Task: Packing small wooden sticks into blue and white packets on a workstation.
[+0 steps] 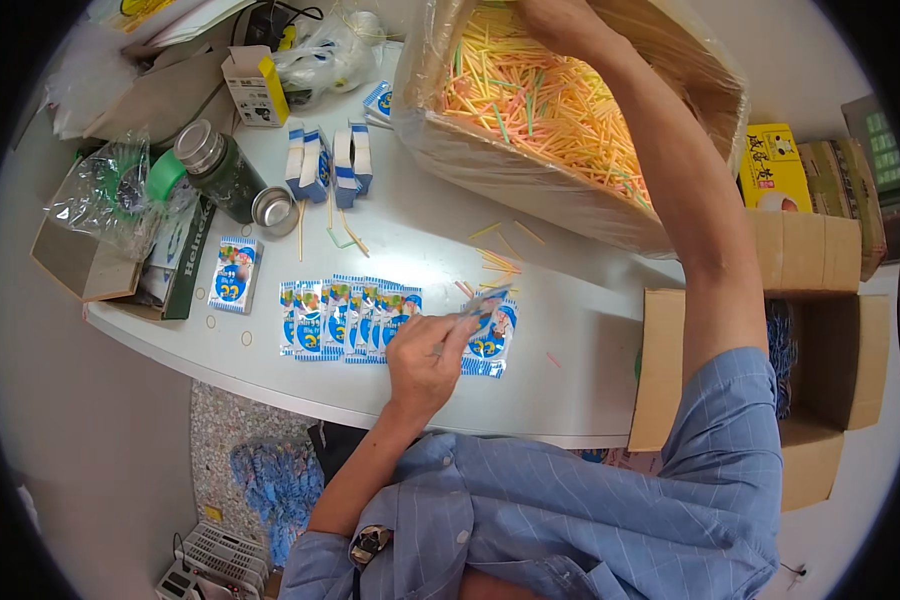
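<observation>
a white table [580, 345] supports a plastic-lined carton [515, 172] filled with thin coloured sticks [545, 105]. an overlapping packet row [345, 320] lies near the table's front edge. the right hand [560, 22] is at the carton; its fingers are hidden, grip cannot be told. the left hand [425, 362] pinches a blue-and-white packet [484, 302], right of the row. loose sticks [500, 264] lie just beyond it.
</observation>
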`<act>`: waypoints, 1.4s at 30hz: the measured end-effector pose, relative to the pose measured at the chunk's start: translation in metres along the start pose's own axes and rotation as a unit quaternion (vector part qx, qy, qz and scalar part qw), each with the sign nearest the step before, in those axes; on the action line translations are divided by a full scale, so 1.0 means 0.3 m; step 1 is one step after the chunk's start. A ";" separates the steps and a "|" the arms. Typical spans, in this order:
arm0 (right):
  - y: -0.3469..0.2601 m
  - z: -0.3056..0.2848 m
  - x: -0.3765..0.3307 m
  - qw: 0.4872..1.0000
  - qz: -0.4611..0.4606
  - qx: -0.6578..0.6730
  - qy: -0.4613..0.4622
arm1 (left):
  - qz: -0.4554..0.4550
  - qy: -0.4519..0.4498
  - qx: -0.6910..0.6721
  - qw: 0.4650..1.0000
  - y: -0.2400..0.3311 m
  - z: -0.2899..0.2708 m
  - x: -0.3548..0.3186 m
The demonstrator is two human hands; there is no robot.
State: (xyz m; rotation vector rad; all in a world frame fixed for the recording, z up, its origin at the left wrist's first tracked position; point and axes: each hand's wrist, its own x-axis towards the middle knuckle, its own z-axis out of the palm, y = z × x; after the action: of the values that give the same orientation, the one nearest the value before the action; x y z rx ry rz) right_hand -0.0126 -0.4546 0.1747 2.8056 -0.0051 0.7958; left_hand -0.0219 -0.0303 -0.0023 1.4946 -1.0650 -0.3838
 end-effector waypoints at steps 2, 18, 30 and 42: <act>0.007 -0.042 -0.027 0.996 0.089 -0.026 -0.015 | -0.049 0.016 -0.063 0.997 -0.011 -0.016 0.002; -0.900 -0.137 -0.230 0.353 0.410 0.777 -0.324 | -0.058 -0.014 -0.471 0.880 0.142 -0.235 0.375; -1.018 0.151 -0.364 0.410 0.383 0.801 -0.209 | -0.155 0.094 -0.341 0.923 -0.069 -0.167 0.245; -0.961 0.362 -0.524 0.782 0.391 0.485 -0.030 | -0.295 0.108 -0.413 0.855 -0.013 -0.210 0.125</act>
State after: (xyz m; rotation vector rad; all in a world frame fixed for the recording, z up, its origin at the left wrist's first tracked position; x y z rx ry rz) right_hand -0.0719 -0.2062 -0.0583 3.8287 -1.1687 1.0800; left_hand 0.0468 -0.0217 0.0220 0.9909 -0.1521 -0.9439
